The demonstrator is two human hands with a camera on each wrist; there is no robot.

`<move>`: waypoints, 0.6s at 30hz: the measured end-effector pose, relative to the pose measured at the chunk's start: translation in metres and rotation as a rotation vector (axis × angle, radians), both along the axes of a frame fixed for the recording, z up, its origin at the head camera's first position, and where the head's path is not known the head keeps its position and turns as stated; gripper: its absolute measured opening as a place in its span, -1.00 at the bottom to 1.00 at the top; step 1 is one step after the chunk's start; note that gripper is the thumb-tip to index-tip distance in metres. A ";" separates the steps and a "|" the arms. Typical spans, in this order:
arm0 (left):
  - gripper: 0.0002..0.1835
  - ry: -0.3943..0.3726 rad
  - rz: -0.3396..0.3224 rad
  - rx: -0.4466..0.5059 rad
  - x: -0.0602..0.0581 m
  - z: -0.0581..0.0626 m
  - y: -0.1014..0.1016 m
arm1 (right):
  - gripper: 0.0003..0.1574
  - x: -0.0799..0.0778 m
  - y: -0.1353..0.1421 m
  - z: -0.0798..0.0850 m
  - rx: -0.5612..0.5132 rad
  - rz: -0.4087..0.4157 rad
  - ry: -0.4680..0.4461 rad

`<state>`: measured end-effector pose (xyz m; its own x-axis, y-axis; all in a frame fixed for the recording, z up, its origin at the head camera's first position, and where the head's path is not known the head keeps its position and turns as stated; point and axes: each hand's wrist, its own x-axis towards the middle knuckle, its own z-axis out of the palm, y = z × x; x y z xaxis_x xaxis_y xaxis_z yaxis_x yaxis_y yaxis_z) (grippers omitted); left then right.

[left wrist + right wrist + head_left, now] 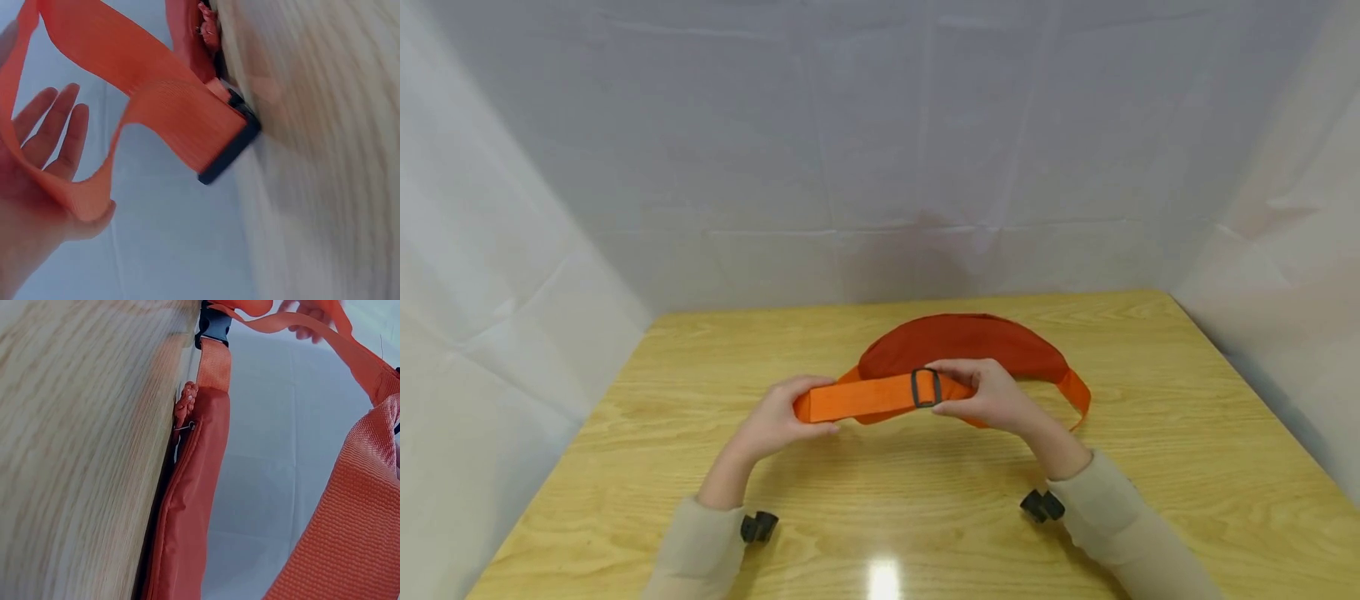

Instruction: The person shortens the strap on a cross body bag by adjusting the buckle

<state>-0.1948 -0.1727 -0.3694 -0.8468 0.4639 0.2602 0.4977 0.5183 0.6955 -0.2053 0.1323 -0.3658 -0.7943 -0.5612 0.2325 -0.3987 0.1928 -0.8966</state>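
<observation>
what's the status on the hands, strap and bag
Left hand touching orange strap at fold. Right hand gripping strap by black slider. Red bag on table, beyond strap. Nothing visible blocking either hand.

Orange strap [865, 399], red pouch [955, 340]

Studio-like booth around single wood-grain table [625, 467]. Pale, creased sheeting [880, 150] hangs behind table and down left and right sides, enclosing it on three sides and hiding room beyond. Bright reflection [883, 579] shines on table near bottom of head view. Small black devices [760, 527] at both sleeve cuffs [703, 533] add look of filming set. Home, lab or office behind sheeting: cannot tell.
</observation>
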 end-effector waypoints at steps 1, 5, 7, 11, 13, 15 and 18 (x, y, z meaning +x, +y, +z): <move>-0.40 0.020 -0.003 -0.002 0.000 0.001 0.002 | -0.33 0.000 0.000 0.000 0.000 -0.002 0.001; -0.39 0.154 -0.002 -0.021 -0.001 0.001 0.008 | -0.34 0.000 -0.001 0.000 0.001 -0.008 0.017; -0.39 0.201 0.005 -0.027 0.000 0.005 0.013 | -0.35 0.000 -0.001 0.000 -0.002 -0.008 0.029; -0.41 0.245 0.006 -0.034 0.002 0.012 0.022 | -0.36 0.000 -0.001 0.001 -0.004 -0.014 0.039; -0.42 0.251 0.010 -0.041 0.003 0.016 0.026 | -0.36 0.001 -0.001 0.002 -0.003 -0.017 0.039; -0.44 0.256 0.014 -0.048 0.005 0.020 0.030 | -0.36 0.001 -0.001 0.002 -0.003 -0.019 0.032; -0.49 0.263 0.016 -0.050 0.008 0.026 0.036 | -0.36 0.002 -0.001 0.003 -0.003 -0.019 0.029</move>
